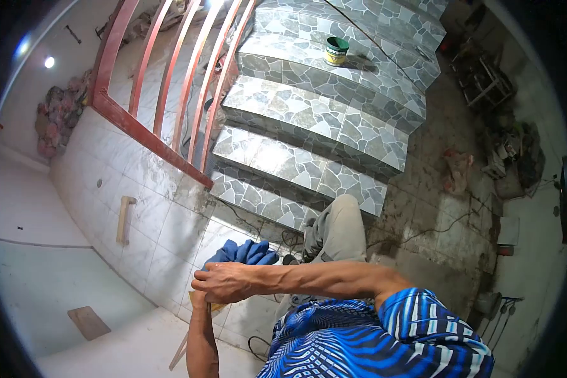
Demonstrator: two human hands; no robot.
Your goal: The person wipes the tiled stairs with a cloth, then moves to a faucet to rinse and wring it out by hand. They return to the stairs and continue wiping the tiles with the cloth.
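A blue glove-like item (242, 252), its finger-shaped lobes spread out, lies just beyond my right hand (225, 282). The fingers of that hand are bent and closed around its near end, at my left wrist. My left forearm (201, 337) rises from the bottom edge to meet them. My left hand is hidden behind the right hand or inside the blue item, so its fingers cannot be made out. Bits of yellow material (217, 307) show below my right hand.
Stone-patterned steps (283, 107) rise ahead, with a green and yellow bucket (336, 51) on one. A red metal railing (151, 140) runs along their left. Cables (416, 234) cross the dirty floor at right. A pale handle-like piece (124, 220) is at left.
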